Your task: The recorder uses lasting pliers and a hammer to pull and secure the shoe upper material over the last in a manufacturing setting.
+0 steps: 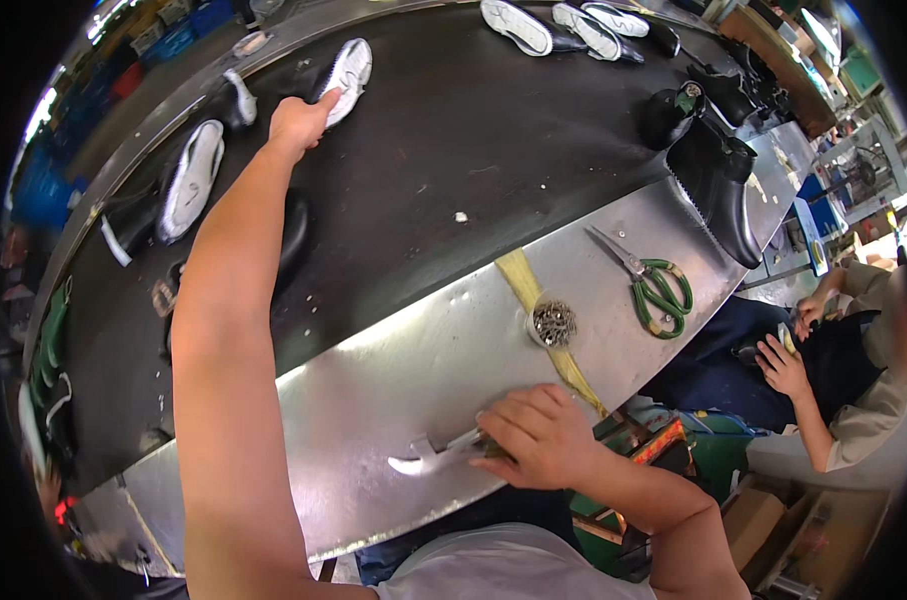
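left hand (298, 122) outstretched, fingers on white-soled shoe (345, 75); right hand (538, 435) clasping metal tool (428, 457) nearby

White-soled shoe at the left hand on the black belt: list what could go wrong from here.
1. The left hand is at full stretch, touching only the near end of the white-soled shoe; it may slip away.
2. The right hand holds a metal tool on the steel ledge outside the line of reach; it could slide or catch a finger.
3. The small dish of metal bits beside that hand could get knocked over.
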Tool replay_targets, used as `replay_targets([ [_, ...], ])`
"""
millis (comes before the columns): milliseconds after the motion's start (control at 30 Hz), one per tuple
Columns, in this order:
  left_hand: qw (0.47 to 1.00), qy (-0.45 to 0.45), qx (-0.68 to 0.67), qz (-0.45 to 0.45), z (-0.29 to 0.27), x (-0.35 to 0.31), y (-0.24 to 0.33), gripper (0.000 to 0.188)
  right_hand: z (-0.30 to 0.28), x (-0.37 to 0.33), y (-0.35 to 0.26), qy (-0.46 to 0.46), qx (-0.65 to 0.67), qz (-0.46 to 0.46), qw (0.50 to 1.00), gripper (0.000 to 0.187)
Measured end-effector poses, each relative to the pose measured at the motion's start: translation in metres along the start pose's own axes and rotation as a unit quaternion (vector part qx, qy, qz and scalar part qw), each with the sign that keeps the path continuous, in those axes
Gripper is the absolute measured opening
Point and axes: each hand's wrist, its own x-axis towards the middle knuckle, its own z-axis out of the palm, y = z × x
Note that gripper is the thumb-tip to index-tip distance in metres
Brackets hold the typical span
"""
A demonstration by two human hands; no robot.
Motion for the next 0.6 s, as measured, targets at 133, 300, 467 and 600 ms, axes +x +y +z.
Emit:
replay_targets([
  [133, 0.995, 0.002, -0.101, -0.006, -0.052, -0.077, 0.023, 0.066, 0.002, -0.004, -0.002, 0.029, 0.004, -0.007, 1.000, 0.039],
  [300, 0.931, -0.024, -0.364, 0.000, -0.132, -0.237, 0.034, 0.053, 0.008, -0.015, -0.003, 0.043, -0.005, -0.015, 0.999, 0.043],
  [467, 0.853, -0.028, -0.514, 0.081, -0.137, -0.482, -0.054, 0.060, 0.001, -0.013, -0.007, 0.058, -0.029, -0.032, 0.997, 0.044],
  [600, 0.860, -0.104, -0.495, 0.061, -0.114, -0.632, -0.118, 0.075, -0.001, -0.040, -0.028, 0.080, -0.089, -0.026, 0.992, 0.042],
])
